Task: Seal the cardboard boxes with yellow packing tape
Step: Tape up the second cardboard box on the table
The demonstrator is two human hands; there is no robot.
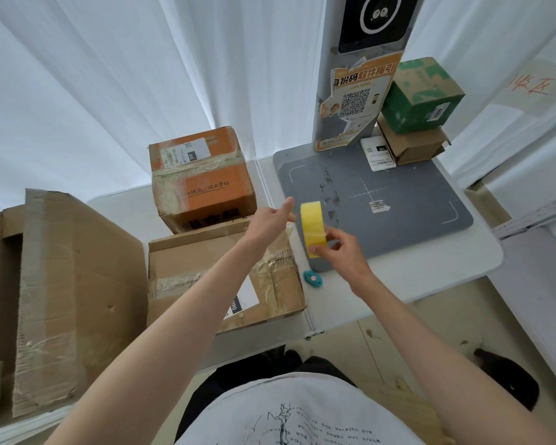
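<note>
Gripping the yellow tape roll (313, 229) upright above the table (430, 277), the right hand (341, 252) curled its fingers around the lower edge. Just beside it, the left hand (272, 220) pinched at the roll's rim, over the flat cardboard box (190, 271), near a teal cutter (313, 278).

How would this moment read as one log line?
right hand: holds tape roll | left hand: pinches tape end | box: unsealed

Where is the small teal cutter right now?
In the head view, the small teal cutter lies on the white table, right of the flat cardboard box, below the right hand holding the yellow tape roll.
</note>
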